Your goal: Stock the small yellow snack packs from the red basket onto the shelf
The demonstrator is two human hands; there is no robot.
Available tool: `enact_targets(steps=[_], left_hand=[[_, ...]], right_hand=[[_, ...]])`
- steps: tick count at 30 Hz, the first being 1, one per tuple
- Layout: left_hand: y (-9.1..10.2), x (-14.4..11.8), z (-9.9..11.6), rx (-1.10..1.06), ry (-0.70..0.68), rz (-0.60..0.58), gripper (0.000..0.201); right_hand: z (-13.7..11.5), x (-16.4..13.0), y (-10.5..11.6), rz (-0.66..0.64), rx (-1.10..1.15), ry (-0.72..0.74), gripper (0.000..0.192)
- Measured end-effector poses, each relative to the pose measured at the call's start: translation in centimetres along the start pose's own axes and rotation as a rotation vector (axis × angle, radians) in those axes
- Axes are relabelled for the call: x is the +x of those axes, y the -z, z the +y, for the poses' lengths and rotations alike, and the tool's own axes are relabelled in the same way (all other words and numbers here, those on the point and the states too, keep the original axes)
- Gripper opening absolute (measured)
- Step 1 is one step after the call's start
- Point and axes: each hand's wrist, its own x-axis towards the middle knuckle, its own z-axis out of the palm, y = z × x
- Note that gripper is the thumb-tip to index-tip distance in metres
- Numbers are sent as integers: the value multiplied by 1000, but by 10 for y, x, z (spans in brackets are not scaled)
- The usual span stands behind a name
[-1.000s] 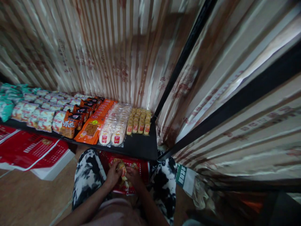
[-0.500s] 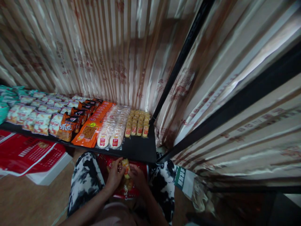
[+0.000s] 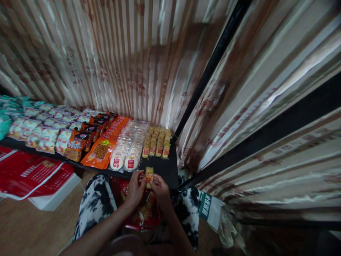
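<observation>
Both hands are now raised from the lap to the front edge of the shelf point(image 3: 160, 167). Half a second ago they were lower, working over the red bag point(image 3: 138, 213) between the knees. The left hand point(image 3: 135, 190) and the right hand point(image 3: 160, 190) are closed together on one small yellow snack packet point(image 3: 149, 175), fingers pinching its lower part from either side, so it stands upright just above the shelf's bare front strip. The packet has come up out of the bag and is close to the rows of matching yellow packets point(image 3: 157, 142) at the shelf's right end, though it does not yet touch them. To the left of those rows lie round white rice crackers point(image 3: 128, 149) in clear wrap, then flat orange packs point(image 3: 106, 142), then more bagged snacks running off to the left. A striped curtain point(image 3: 119, 64) hangs behind the shelf, and a black pole point(image 3: 210, 67) slants down to its right corner. A red and white carton point(image 3: 39, 177) lies flat on the floor at the left.
</observation>
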Motion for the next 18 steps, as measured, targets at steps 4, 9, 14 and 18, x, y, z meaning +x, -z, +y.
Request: enact_targets(steps=[4, 9, 14, 18], left_hand=[[-5, 8, 4, 42, -65, -47, 23], [-14, 20, 2, 74, -67, -64, 29], [-18, 31, 0, 162, -72, -65, 32], [-22, 40, -1, 205, -70, -88, 34]], right_hand=[[2, 15, 1, 110, -80, 40, 34], [0, 29, 2, 155, -190, 84, 32], [-7, 39, 2, 233, -432, 96, 30], [-7, 49, -2, 245, -407, 75, 32]])
